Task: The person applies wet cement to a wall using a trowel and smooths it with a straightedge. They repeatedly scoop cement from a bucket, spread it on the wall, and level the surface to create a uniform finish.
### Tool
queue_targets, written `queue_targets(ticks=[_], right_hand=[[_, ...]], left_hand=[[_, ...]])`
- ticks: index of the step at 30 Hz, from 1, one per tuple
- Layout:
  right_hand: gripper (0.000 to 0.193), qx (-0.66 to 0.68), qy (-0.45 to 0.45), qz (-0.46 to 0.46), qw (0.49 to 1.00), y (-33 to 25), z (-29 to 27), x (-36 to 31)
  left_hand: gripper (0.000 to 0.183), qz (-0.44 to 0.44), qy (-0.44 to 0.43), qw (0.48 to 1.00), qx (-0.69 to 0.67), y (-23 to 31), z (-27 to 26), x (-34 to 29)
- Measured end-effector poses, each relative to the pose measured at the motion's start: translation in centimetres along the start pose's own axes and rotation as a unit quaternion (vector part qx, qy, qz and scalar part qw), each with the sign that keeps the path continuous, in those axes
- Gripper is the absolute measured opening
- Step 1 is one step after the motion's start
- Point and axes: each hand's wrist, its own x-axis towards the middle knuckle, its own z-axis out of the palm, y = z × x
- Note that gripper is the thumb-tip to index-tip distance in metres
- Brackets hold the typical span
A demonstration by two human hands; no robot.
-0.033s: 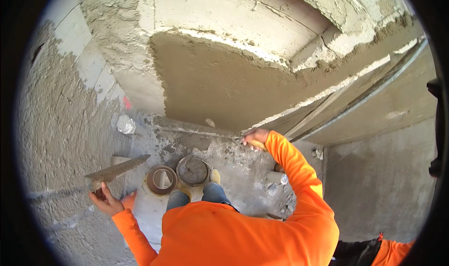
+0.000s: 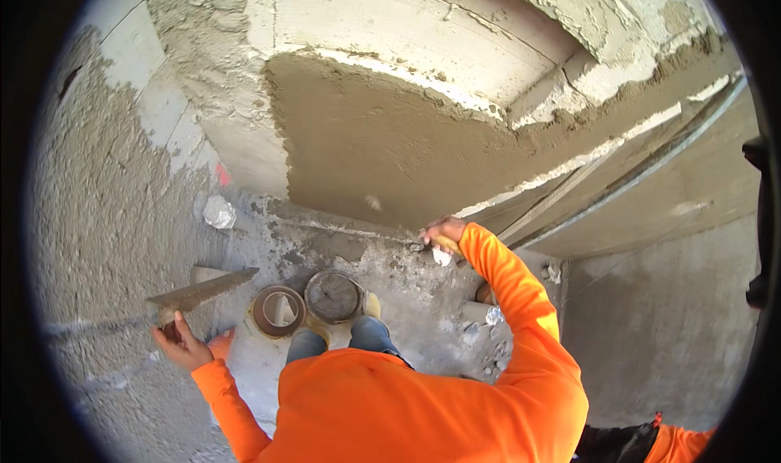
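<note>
Left hand (image 2: 183,347): curled around flat trowel (image 2: 207,289), lower left.
Right hand (image 2: 443,232): closed on yellowish-handled tool (image 2: 447,244), centre.
Grey bucket (image 2: 360,300): holding grey paste (image 2: 332,295), lower centre.
Brown bucket (image 2: 259,312): just left; pale inside, contents unclear.

The mortar patch (image 2: 374,141) is matt and fairly smooth, the left wall (image 2: 106,203) rough and grainy, the flat blade (image 2: 207,291) dull metal, the orange sleeve (image 2: 512,288) matt cloth.

Room above buckets (image 2: 260,311), trowel (image 2: 210,290) leftward
</note>
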Motion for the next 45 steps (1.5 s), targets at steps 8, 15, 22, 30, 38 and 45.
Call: queue_targets(ticks=[8, 15, 22, 30, 38, 45], right_hand=[[0.037, -0.272, 0.259, -0.145, 0.915, 7.6, -6.3, 3.6], [0.042, -0.38, 0.331, -0.088, 0.859, 5.2, -5.3, 8.0], [0.042, -0.382, 0.338, -0.107, 0.854, 0.3, -5.0, 5.3], [0.045, -0.365, 0.338, -0.131, 0.857, -3.5, -5.9, 2.7], [0.042, -0.342, 0.376, -0.202, 0.837, 1.7, -6.8, 2.6], [0.041, -0.289, 0.363, -0.187, 0.866, 2.5, -10.6, 2.6]], left_hand=[[0.049, 0.004, 0.061, 0.996, 0.058, 3.3, -1.3, -6.1], [0.044, 0.001, 0.103, 0.986, 0.131, 5.8, -0.8, -10.6], [0.046, -0.01, 0.151, 0.981, 0.12, 6.7, -0.1, -14.9], [0.049, -0.043, 0.186, 0.977, 0.099, 7.1, 0.9, -17.1], [0.049, -0.022, 0.178, 0.978, 0.108, 7.6, 1.1, -17.9], [0.047, -0.024, 0.16, 0.982, 0.102, 8.4, 1.5, -18.0]])
